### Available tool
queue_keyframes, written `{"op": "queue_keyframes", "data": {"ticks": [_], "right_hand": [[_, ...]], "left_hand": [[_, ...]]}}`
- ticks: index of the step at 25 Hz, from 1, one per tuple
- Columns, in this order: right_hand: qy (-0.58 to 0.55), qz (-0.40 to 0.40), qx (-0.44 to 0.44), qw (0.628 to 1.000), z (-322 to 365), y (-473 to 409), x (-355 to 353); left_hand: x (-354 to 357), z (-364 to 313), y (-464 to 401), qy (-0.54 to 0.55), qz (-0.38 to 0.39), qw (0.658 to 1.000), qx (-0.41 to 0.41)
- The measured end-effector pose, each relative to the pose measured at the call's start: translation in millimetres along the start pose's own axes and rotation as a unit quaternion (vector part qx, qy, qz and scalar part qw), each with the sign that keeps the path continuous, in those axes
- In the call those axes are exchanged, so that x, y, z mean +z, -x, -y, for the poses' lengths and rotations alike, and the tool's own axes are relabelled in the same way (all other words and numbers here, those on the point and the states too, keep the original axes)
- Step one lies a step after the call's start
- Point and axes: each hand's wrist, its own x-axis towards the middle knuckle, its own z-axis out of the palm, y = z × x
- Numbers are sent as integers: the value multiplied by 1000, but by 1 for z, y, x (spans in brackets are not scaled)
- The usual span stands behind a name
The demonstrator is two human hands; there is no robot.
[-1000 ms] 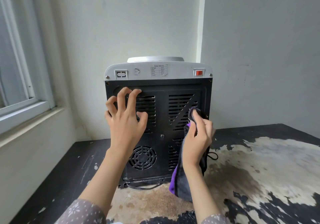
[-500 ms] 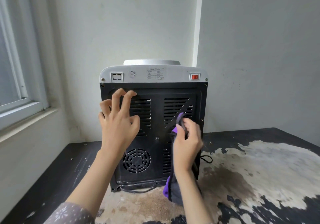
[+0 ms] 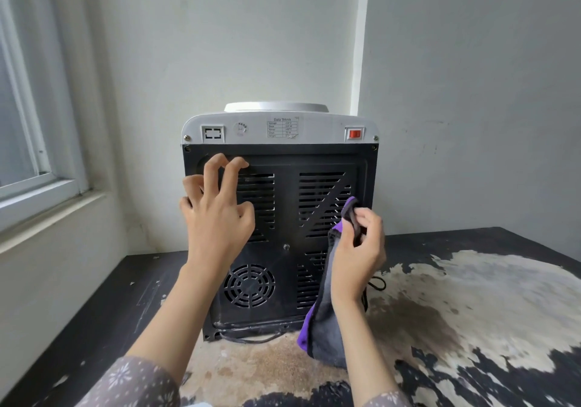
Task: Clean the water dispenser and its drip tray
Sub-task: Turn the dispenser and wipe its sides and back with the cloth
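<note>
Water dispenser (image 3: 279,218) stands on the table, rear panel facing the camera. Left hand (image 3: 217,214) is braced against it, fingers bent; right hand (image 3: 358,249) pinches cloth (image 3: 323,321) beside its right vents. Drip tray unseen; much judged left.

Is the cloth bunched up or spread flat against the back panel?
Bunched: the right hand pinches the cloth near its top, and the rest hangs in folds.

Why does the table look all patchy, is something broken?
The table is worn: its dark coating has peeled away in big pale patches beside the water dispenser. The dispenser's black back panel looks dusty. Nothing seems spilled.
</note>
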Motion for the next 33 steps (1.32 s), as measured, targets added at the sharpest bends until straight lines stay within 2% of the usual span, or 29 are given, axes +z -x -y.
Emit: {"op": "queue_keyframes", "data": {"ticks": [4,5,9,13,15,18,20,23,25,28,33], "right_hand": [[15,81,-105,991,2,9,3],[1,81,-101,992,4,4,0],[-1,-5,-54,999,2,-14,0],[41,3,-61,997,-1,-7,11],[84,35,-94,991,-3,-7,10],[129,130,-209,961,1,-5,3],[72,135,-171,973,7,-14,-2],[22,59,-73,995,10,-28,-2],[32,60,-80,994,10,-22,1],[63,108,-108,986,9,-18,-2],[182,122,-169,961,8,-44,-15]], "left_hand": [[-1,2,-1,-2,3,1000,1],[-1,2,0,-2,5,1000,2],[-3,1,1,-2,10,1000,0],[-2,2,-1,-2,11,1000,-1],[-1,1,-1,-1,9,1000,-6],[0,1,-1,2,6,1000,-8],[0,1,0,1,6,1000,-4],[-1,0,0,4,10,1000,-5],[-2,0,0,6,14,1000,-9],[-3,1,0,8,20,1000,-7],[-7,0,-2,10,43,999,-6]]}}
